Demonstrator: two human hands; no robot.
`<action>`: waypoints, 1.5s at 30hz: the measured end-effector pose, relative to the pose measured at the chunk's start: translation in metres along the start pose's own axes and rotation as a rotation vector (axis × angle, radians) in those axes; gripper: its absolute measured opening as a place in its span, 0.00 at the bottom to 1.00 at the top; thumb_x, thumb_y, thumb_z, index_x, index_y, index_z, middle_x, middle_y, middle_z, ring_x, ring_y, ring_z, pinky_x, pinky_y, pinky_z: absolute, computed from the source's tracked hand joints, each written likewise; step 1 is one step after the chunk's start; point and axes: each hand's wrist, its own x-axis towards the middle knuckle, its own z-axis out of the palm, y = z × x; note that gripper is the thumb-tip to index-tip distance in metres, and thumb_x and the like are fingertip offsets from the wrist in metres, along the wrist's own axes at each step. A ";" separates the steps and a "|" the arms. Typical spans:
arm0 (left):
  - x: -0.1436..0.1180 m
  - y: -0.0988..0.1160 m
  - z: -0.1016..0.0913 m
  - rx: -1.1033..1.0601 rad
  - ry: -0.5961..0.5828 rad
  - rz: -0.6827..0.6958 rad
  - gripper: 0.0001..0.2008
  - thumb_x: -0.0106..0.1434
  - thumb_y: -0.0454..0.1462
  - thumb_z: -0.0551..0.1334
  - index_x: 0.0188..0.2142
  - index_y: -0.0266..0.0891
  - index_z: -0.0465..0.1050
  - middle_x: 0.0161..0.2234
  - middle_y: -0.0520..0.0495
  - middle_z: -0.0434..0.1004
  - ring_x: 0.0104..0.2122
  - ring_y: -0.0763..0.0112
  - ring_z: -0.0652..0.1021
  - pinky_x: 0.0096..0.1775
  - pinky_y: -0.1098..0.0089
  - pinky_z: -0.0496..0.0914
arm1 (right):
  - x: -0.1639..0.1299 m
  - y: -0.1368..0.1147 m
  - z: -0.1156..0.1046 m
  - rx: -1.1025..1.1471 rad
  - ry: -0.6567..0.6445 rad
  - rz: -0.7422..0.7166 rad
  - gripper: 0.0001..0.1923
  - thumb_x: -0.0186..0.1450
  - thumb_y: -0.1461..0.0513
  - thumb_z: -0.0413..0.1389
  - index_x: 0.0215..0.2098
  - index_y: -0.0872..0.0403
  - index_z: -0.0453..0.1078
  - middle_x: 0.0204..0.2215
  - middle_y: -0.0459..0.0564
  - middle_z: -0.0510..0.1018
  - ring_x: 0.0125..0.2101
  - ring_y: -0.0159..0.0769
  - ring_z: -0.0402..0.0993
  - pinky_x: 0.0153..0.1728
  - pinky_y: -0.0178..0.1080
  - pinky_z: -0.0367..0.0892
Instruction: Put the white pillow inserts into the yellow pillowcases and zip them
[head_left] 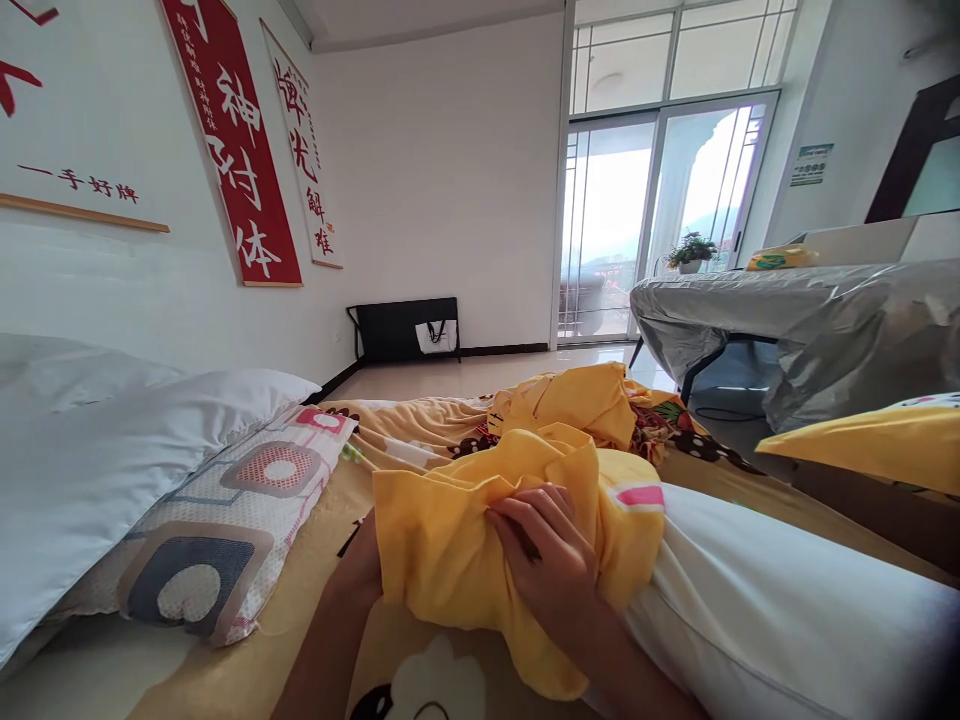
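Find bed (319, 540) at the base of everything, covered in tan printed fabric. Judge as soft footing, apt to give under pressure and invite rolling.

Find white pillow (765, 590) at lower right, lying on bed and extending out of frame. Note long stretch outside the yellow cloth (450, 560). Suspect sliding rightward under a pull; cause: no visible grip on the white part.

Note printed cushion (217, 535) at left, well apart from pillow; low risk of interference.

Find cloth at mid-bed, bunched and wrapped around the left end of pillow, with loose edge raised at left and flap (551, 660) drooping on the near side. Suspect twist or lopsided bunching; cause: slack gathered unevenly. Suspect also flap trapped under pillow.

See right hand (551, 550) pinching a fold of cloth between thumb and fingertips. Expect slipping or local stretching under a hard tug; cause: small area of hold.

See left hand (364, 565) at the left edge of cloth, mostly hidden; cannot tell whether spread or closed. Cannot rule out snagging in the folds.

Note pink patch (641, 496) near the exposed pillow; useful for spotting skew.
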 end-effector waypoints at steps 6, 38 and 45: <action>0.002 0.003 -0.001 0.122 -0.394 -0.027 0.14 0.47 0.42 0.70 0.29 0.36 0.74 0.27 0.50 0.73 0.28 0.72 0.71 0.31 0.72 0.63 | 0.002 -0.001 -0.001 -0.022 -0.051 -0.023 0.06 0.62 0.69 0.55 0.30 0.52 0.69 0.25 0.46 0.73 0.29 0.34 0.65 0.32 0.39 0.62; -0.004 0.001 -0.015 -0.009 -0.267 -0.118 0.21 0.41 0.48 0.74 0.24 0.35 0.71 0.22 0.53 0.66 0.22 0.78 0.64 0.25 0.75 0.57 | 0.006 -0.005 -0.007 0.086 -0.354 0.025 0.05 0.66 0.67 0.51 0.32 0.52 0.64 0.29 0.46 0.74 0.32 0.33 0.67 0.36 0.37 0.62; -0.009 0.009 -0.003 0.086 -0.196 0.151 0.16 0.52 0.47 0.68 0.25 0.36 0.70 0.24 0.52 0.64 0.27 0.74 0.64 0.30 0.73 0.60 | 0.004 -0.008 -0.004 0.109 -0.398 -0.090 0.02 0.65 0.65 0.55 0.35 0.52 0.69 0.29 0.45 0.75 0.34 0.34 0.67 0.38 0.39 0.62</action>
